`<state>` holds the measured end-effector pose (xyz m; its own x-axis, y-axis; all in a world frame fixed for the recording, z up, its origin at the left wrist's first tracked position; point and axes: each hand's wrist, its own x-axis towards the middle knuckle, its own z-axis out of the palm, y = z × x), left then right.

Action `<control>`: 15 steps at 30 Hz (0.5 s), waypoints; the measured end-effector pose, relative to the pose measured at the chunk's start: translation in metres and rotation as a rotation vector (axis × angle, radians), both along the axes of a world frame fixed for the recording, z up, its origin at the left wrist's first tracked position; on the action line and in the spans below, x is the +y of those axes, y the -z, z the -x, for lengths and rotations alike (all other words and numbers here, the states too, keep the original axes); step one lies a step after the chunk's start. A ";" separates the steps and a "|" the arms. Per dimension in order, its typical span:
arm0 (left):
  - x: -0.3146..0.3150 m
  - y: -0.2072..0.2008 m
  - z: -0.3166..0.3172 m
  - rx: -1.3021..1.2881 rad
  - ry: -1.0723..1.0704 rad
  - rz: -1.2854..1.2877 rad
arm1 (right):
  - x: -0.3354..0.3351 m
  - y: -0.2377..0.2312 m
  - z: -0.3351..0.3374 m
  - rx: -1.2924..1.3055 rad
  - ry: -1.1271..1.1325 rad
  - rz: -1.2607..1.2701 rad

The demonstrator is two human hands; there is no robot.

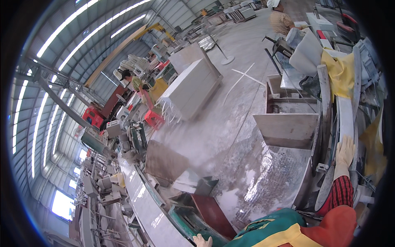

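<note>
My right hand (345, 157), in a cream glove below a red-and-black striped sleeve, lies with fingers stretched along a long pale stone-like strip (345, 117). The strip runs away from me between worn upright rails, and a yellow cloth (342, 74) hangs over its far end. At the lower edge, my left hand (203, 240), also gloved, shows only in part. Its fingers look apart, and it is beside a green machine frame (193, 222); whether it touches the frame is hard to make out. Neither hand visibly holds anything.
A wet, dusty floor (247, 164) spreads ahead. Brown panels and an open box (288, 129) stand near my right side. A long pale slab block (191, 88) stands farther off. One person (133, 82) works at the left, another (282, 20) at the far right.
</note>
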<state>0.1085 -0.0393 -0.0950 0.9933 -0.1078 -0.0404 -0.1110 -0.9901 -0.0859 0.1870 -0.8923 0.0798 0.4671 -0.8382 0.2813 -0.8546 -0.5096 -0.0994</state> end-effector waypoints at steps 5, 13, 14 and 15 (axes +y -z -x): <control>0.002 -0.005 0.011 -0.047 0.050 0.066 | 0.008 -0.006 0.002 0.033 -0.009 -0.032; -0.052 -0.120 -0.044 0.288 -0.533 0.236 | 0.012 0.001 0.007 0.062 -0.019 -0.023; -0.048 -0.117 -0.050 0.290 -0.509 0.235 | 0.010 0.004 0.012 0.060 -0.011 -0.012; -0.053 -0.124 -0.052 0.303 -0.531 0.239 | 0.009 0.005 0.012 0.056 -0.015 -0.001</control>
<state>0.1605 -0.0921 0.0290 0.8625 0.3536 -0.3621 0.4135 -0.9049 0.1012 0.1747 -0.8830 0.0752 0.4944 -0.8313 0.2540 -0.8512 -0.5222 -0.0523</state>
